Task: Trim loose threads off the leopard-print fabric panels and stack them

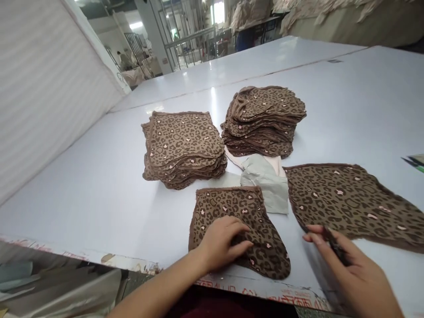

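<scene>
White table [82, 194]: left hand [221, 243] presses leopard piece [228, 205], right hand [351, 269] beside.

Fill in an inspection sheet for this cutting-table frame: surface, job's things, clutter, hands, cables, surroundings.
Surface: pale cutting table, glossy, front edge worn.
Job's things: small leopard-print piece at the front edge; larger leopard-print piece to its right; two stacks of similar cut pieces behind, left stack and right stack.
Clutter: crumpled pale cloth between the stacks and the single pieces; green-and-dark items at the right edge, too cropped to name.
Grippers: left hand flat on the small leopard-print piece; right hand grips a dark slim object at the larger piece's near edge.
Cables: nothing seen.
Surroundings: white ribbed panel at left; metal railings and heaped fabric beyond.
</scene>
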Tool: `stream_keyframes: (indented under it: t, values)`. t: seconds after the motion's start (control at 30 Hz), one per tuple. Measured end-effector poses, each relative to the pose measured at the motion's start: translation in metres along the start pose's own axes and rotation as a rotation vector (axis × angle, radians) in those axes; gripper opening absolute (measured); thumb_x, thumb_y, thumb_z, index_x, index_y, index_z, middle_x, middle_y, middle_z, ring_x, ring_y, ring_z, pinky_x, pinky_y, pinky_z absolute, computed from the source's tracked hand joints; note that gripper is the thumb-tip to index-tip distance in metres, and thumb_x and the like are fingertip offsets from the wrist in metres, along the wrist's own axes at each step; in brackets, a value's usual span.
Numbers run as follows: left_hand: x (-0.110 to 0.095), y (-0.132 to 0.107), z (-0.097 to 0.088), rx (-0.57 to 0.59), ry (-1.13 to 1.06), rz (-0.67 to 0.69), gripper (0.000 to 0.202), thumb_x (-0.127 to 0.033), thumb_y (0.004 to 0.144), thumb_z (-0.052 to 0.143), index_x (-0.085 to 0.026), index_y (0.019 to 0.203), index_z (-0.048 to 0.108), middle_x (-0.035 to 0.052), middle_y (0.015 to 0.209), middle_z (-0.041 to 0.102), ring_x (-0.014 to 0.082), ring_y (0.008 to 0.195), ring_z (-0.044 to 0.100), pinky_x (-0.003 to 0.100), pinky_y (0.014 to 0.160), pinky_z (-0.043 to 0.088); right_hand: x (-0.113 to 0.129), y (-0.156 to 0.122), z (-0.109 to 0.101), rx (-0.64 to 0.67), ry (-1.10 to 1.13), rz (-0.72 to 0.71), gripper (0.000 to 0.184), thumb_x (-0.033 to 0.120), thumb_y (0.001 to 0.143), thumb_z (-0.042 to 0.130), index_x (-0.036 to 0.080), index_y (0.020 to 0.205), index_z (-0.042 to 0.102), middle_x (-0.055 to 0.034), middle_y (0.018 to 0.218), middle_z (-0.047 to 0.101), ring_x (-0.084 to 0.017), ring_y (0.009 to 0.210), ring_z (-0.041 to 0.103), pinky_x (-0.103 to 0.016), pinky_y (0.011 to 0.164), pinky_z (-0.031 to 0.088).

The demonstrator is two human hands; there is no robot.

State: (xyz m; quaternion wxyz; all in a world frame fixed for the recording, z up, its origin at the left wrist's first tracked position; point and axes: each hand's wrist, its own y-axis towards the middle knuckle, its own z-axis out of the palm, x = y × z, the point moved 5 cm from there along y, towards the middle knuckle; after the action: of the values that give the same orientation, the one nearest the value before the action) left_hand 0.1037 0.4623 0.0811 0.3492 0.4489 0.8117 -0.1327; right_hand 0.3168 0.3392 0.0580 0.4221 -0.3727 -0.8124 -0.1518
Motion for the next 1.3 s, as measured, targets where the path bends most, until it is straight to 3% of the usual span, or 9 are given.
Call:
stream_keyframes:
  t: [0.07,0.17,0.33,0.63,0.8,1.0,1.2,1.3]
  values:
    - [-0.007,0.010,0.020,0.091,0.120,0.015,0.030,-0.035,0.077,0.063,-0.019,0.102,0.058,0.0052,0.101,0.060,0.0194,0.094,0.055,0.033,0.082,0.044,0.006,-0.007,0.010,0.091,0.078,0.089,0.049,0.062,0.058,0.053,0.026,0.088,0.063,-0.0059,0.087,0.071,-0.030,0.090,0.064,-0.040,0.078,0.054]
    - [-0.005,0.017,0.035,0.158,0.264,0.016,0.034,-0.037,0.073,0.068,-0.018,0.099,0.057,0.0066,0.102,0.057,0.0224,0.095,0.052,0.036,0.079,0.044,-0.002,-0.015,0.018,0.163,0.131,0.118,0.051,0.063,0.061,0.054,0.024,0.092,0.063,-0.0063,0.097,0.069,-0.027,0.094,0.063,-0.034,0.081,0.052]
    - [0.002,0.016,0.034,0.170,0.178,0.058,0.025,-0.031,0.076,0.066,-0.018,0.096,0.056,0.0055,0.101,0.055,0.0195,0.094,0.051,0.033,0.082,0.043,-0.013,-0.034,0.027,0.275,0.185,0.088,0.048,0.060,0.070,0.053,0.022,0.099,0.060,-0.0063,0.094,0.070,-0.022,0.092,0.064,-0.024,0.076,0.053]
    - [0.006,0.014,0.043,0.123,0.190,0.067,0.020,-0.035,0.080,0.061,-0.021,0.093,0.059,0.0037,0.097,0.055,0.0182,0.090,0.050,0.032,0.077,0.039,0.002,-0.055,0.037,0.324,0.198,0.033,0.039,0.055,0.076,0.050,0.022,0.095,0.061,-0.0063,0.091,0.069,-0.020,0.086,0.066,-0.024,0.076,0.052]
    - [0.008,0.015,0.044,0.082,0.095,0.070,0.010,-0.029,0.083,0.057,-0.020,0.083,0.062,0.0017,0.089,0.058,0.0154,0.085,0.052,0.030,0.074,0.038,-0.004,-0.060,0.040,0.317,0.204,0.032,0.036,0.052,0.080,0.049,0.022,0.098,0.060,-0.0059,0.090,0.069,-0.020,0.084,0.066,-0.024,0.076,0.053]
    - [0.000,0.014,0.038,-0.045,-0.046,0.112,0.013,-0.025,0.087,0.051,-0.020,0.088,0.063,0.0037,0.088,0.060,0.0155,0.084,0.053,0.031,0.077,0.040,0.004,-0.068,0.046,0.293,0.225,-0.013,0.033,0.048,0.082,0.048,0.022,0.097,0.060,-0.0062,0.098,0.068,-0.019,0.090,0.064,-0.025,0.081,0.051]
    - [-0.005,0.017,0.041,-0.123,-0.123,0.083,0.013,-0.022,0.087,0.047,-0.018,0.082,0.058,0.0045,0.078,0.059,0.0153,0.076,0.052,0.029,0.072,0.043,0.000,-0.055,0.055,0.172,-0.050,-0.092,0.037,0.049,0.083,0.043,0.022,0.108,0.050,-0.0077,0.109,0.060,-0.024,0.102,0.058,-0.038,0.085,0.048]
    - [-0.005,0.019,0.046,-0.114,-0.098,0.090,0.013,-0.022,0.086,0.047,-0.017,0.081,0.057,0.0045,0.078,0.059,0.0157,0.076,0.052,0.030,0.072,0.043,-0.001,-0.048,0.055,0.099,-0.132,-0.130,0.037,0.047,0.085,0.043,0.023,0.113,0.045,-0.0071,0.110,0.057,-0.024,0.102,0.057,-0.037,0.082,0.048]
